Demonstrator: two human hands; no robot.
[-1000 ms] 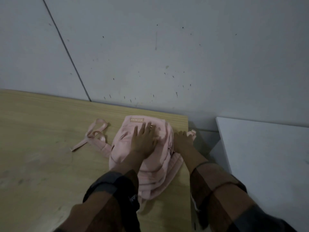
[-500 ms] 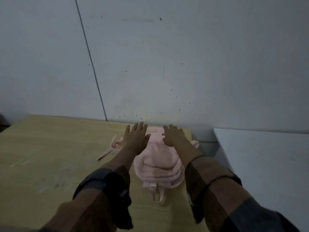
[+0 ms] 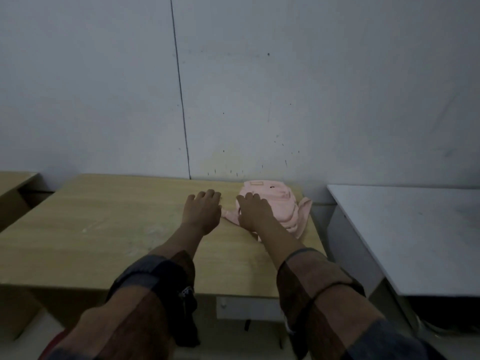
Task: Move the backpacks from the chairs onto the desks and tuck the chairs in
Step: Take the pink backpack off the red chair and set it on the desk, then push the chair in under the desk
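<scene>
Pink backpack [image 3: 275, 203] lies flat on the desk [image 3: 117, 224] — right hand [image 3: 255, 213] spread on it, left hand [image 3: 202, 213] spread just beside.

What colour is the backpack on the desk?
Pale pink backpack, seen in the head view.

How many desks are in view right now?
3. The wooden desk in the middle carries the pink backpack at its far right corner; a white desk stands to its right; a second wooden desk shows partly at the left edge. More may lie outside the frame.
</scene>
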